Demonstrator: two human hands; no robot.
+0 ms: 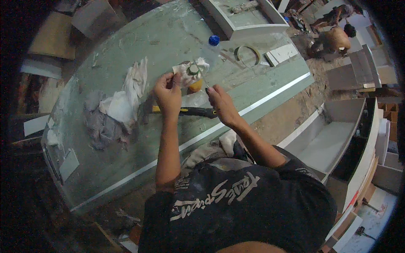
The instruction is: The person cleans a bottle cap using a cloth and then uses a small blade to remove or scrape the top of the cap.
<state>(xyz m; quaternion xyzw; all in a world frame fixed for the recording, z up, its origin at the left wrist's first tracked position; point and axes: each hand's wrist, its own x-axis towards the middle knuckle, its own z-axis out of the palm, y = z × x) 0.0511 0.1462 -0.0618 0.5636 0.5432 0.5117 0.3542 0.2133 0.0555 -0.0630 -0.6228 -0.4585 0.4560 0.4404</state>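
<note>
The tabletop (168, 25) is grey-green, mottled paler, its diagonal strip (200, 136) below centre silvery white. Mid-frame, the bundled cloth (190, 79) is off-white, the handled tool (196, 111) black and yellow — and the bottle cap (214, 40) above vivid blue. The lower-centre T-shirt (253, 211) is black, lettered off-white.

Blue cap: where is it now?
The blue cap is near the head view's top, just right of centre, beyond the right hand and beside the white frame.

On the worktop (162, 36): rags (119, 108) left, bottle (211, 53) behind the held cloth (202, 64), ring (238, 55) right of bottle, frame (260, 28) behind ring.
</note>
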